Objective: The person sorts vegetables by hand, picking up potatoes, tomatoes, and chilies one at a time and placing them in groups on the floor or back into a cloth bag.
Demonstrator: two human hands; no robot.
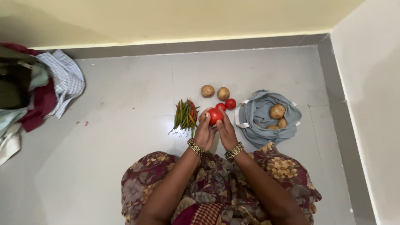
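both hands are raised together above the grey floor (125, 125), in front of the person's lap. the left hand (204, 132) and the right hand (227, 133) hold one red tomato (215, 115) between them; the fingers of both hands are closed on it from either side, fingertips at its lower half. each wrist carries a gold-coloured bangle.

just left of the tomato, a bunch of green and red chillies (186, 115) lies on the floor. beyond the hands lie two potatoes (215, 92) side by side, and two further tomatoes (226, 104) near them, touching or nearly so. to the right sits an open grey cloth bag (258, 112) on the floor, with three potatoes visible inside. at the far left edge, a heap of mixed cloth (58, 83) lies by the wall, well apart from the produce.
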